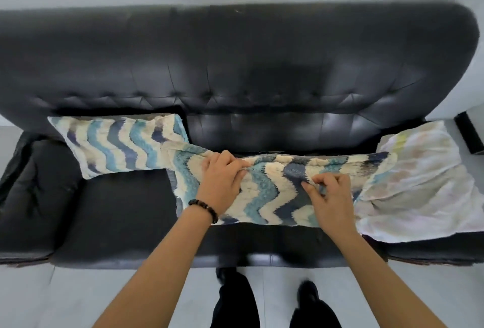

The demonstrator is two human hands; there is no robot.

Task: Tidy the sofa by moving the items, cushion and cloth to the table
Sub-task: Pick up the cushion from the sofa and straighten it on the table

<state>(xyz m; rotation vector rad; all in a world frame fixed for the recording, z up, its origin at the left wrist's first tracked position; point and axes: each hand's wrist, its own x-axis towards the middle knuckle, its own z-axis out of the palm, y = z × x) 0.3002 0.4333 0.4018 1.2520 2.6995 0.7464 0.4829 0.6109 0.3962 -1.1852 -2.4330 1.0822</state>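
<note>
Two cushions with blue, teal and cream zigzag stripes lie on the black leather sofa (pixel 117 209). The nearer cushion (pixel 275 191) lies across the middle of the seat. My left hand (pixel 222 181) grips its fabric near the top left, fingers curled into the cover. My right hand (pixel 330 196) pinches the cover right of centre. The other cushion (pixel 120 144) leans against the backrest at the left, untouched. A pale, crumpled cloth (pixel 424 191) lies on the right end of the seat, partly under the nearer cushion's right edge.
The sofa's tufted backrest (pixel 235 65) fills the upper view, with padded armrests at both sides. A light tiled floor (pixel 78 299) lies in front. My legs in dark trousers and shoes (pixel 275 299) stand close to the seat's front edge. No table is in view.
</note>
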